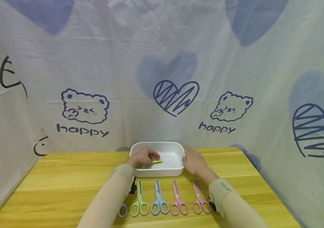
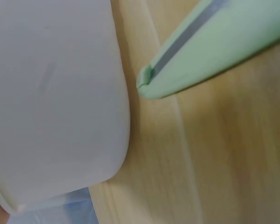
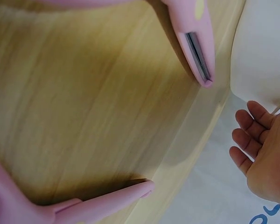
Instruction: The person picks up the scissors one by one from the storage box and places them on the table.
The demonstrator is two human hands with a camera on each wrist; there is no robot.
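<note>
In the head view, my left hand (image 1: 144, 157) reaches into the white bin (image 1: 159, 173) and grips a pair of yellow-green scissors (image 1: 158, 162). The blade end points right, and the hand covers much of the handles. Against the bin's right end rests my right hand (image 1: 195, 162), its thumb side at the rim. The right wrist view shows that hand's fingers (image 3: 246, 141) loosely bent outside the bin wall (image 3: 259, 51). Green scissors (image 2: 196, 51) lie just in front of the bin in the left wrist view.
In a row before the bin lie blue scissors (image 1: 123, 210) partly under the left sleeve, green ones, light blue scissors (image 1: 159, 199), pink scissors (image 1: 177, 199) and another pink pair (image 1: 199, 199). A printed curtain (image 1: 133, 126) hangs behind the wooden table (image 1: 65, 183).
</note>
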